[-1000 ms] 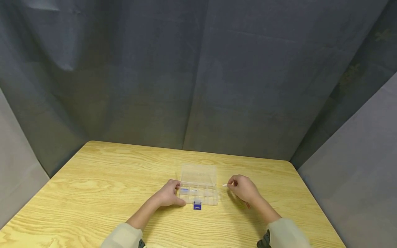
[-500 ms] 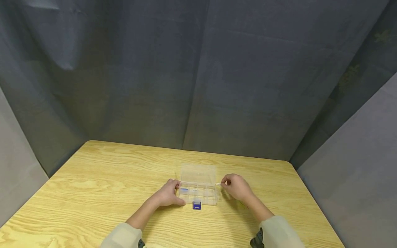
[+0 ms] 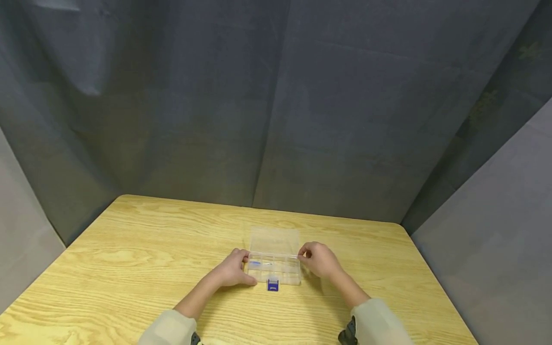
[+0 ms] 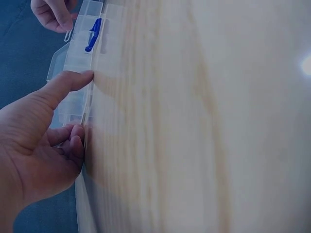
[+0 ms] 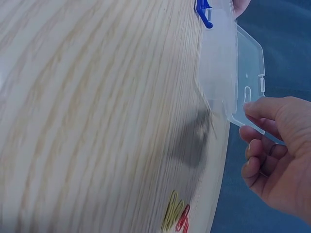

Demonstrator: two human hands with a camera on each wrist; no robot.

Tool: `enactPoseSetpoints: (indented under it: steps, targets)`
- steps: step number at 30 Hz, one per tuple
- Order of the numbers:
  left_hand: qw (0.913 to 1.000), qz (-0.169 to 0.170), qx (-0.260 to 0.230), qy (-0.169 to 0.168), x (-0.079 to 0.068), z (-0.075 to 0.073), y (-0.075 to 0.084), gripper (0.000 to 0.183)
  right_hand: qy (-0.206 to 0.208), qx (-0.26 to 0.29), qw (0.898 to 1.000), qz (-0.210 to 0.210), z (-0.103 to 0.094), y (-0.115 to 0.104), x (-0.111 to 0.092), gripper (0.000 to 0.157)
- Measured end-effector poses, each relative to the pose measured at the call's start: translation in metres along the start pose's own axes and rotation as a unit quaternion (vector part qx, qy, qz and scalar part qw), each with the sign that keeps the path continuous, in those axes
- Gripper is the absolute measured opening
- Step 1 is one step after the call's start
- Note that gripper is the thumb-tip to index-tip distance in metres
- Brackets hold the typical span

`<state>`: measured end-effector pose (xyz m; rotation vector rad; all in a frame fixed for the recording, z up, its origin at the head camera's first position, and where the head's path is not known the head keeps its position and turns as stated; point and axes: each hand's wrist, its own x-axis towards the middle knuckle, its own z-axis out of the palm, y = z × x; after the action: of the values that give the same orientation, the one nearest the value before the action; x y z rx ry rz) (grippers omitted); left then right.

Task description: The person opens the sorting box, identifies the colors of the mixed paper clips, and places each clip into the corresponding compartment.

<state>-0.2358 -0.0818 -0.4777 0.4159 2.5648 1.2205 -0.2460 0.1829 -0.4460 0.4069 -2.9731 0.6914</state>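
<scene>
A clear plastic compartment box [image 3: 284, 279] lies on the table with its lid [image 3: 274, 239] folded back and a blue latch [image 3: 273, 285] at the front. My left hand [image 3: 233, 269] grips the box's left end, thumb on the front wall and fingers curled at the side. Between thumb and forefinger, my right hand [image 3: 321, 260] pinches a white paper clip [image 5: 250, 92] over the box's right end, near the hinge. Inside, in the back row toward the left, lie a blue paper clip [image 3: 255, 263] and a small white piece [image 3: 268, 264].
Several yellow paper clips [image 5: 172, 213] and red paper clips [image 5: 183, 219] lie on the wooden table [image 3: 151, 268] to the right of the box, hidden by my right arm in the head view. A dark curtain [image 3: 276, 105] hangs behind the table.
My right hand has moved left with the white paper clip, from beside the box to over its right end. The left hand stays at the box.
</scene>
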Motion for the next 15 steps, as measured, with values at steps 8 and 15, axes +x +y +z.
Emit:
enactPoseSetpoints:
  steps: [8,15]
  targets:
    - [1.0,0.002,0.001,-0.003,0.001,0.001,0.001,0.078,-0.004,0.01,1.0,-0.01,0.001,-0.008,0.003,0.006]
    - [1.0,0.0,0.002,-0.002,0.001,0.001,0.001,0.078,-0.016,0.014,0.999,-0.025,0.009,-0.02,0.007,0.007]
